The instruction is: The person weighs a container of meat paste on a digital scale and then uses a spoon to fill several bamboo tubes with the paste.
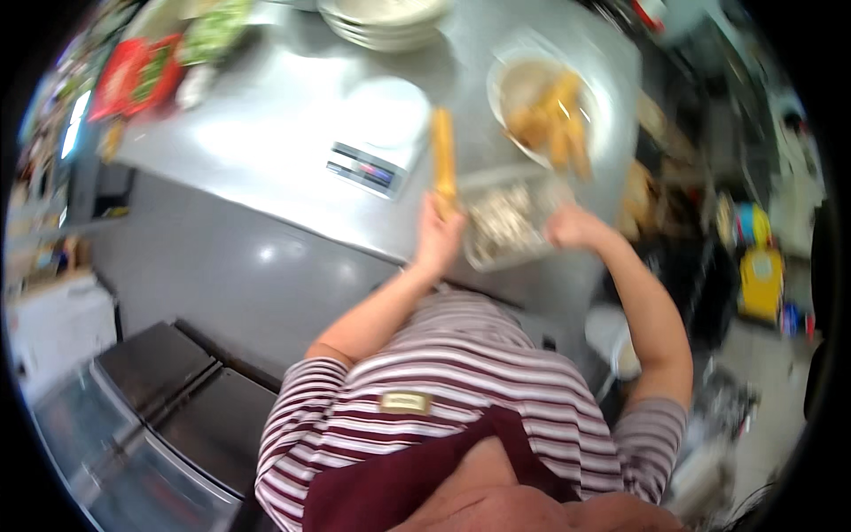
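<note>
My left hand [440, 236] grips the lower end of a long yellow-orange stick-shaped thing [443, 149], which points away from me over the steel table. Beside it lies a clear rectangular container [487, 264] holding pale, whitish-grey pieces [502, 223]. My right hand [575, 226] is at the container's right edge, its fingers curled; blur hides whether it holds anything. Behind the container stands a round pale bowl [495, 86] with several yellow-brown, elongated pieces [562, 120]. Left of the stick is a kitchen scale [365, 169] with a round white plate or platform [387, 110].
Stacked pale bowls [389, 30] stand at the far side of the steel table [266, 159]. A red bag or tray [136, 76] with green contents and pale green vegetables [216, 30] are at the far left. Dark-lidded cabinets [156, 366] stand lower left, behind me.
</note>
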Available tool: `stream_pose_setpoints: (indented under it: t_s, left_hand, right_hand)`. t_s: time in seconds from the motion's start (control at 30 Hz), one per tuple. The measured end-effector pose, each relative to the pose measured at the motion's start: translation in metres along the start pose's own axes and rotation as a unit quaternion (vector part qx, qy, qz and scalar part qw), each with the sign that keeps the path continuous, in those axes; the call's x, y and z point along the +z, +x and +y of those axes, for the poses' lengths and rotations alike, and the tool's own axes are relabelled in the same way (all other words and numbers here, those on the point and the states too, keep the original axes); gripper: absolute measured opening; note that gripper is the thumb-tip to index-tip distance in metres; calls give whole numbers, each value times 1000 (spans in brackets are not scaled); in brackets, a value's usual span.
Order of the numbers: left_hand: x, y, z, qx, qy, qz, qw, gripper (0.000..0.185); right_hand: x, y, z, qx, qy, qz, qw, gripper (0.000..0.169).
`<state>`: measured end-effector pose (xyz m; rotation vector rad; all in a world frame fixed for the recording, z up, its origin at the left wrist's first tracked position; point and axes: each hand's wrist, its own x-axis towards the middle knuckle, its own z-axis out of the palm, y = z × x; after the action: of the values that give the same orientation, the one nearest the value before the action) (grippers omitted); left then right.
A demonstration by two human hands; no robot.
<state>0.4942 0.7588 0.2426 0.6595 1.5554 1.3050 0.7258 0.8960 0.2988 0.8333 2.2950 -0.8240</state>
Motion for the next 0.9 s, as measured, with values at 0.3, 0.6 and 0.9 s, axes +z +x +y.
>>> stream_pose_setpoints:
  t_s: [0.3,0.6,0.9]
  left_hand:
    - [5,7,-6,46,17,32,998,30]
    - [11,14,-17,73,18,27,997,34]
    - [6,7,-2,59,22,29,998,34]
  right_hand:
    - [-13,19,-32,223,49,105,968,26]
    - [-58,-28,-84,211,-203,146,945,24]
    - [-13,6,-86,178,-75,152,969,27]
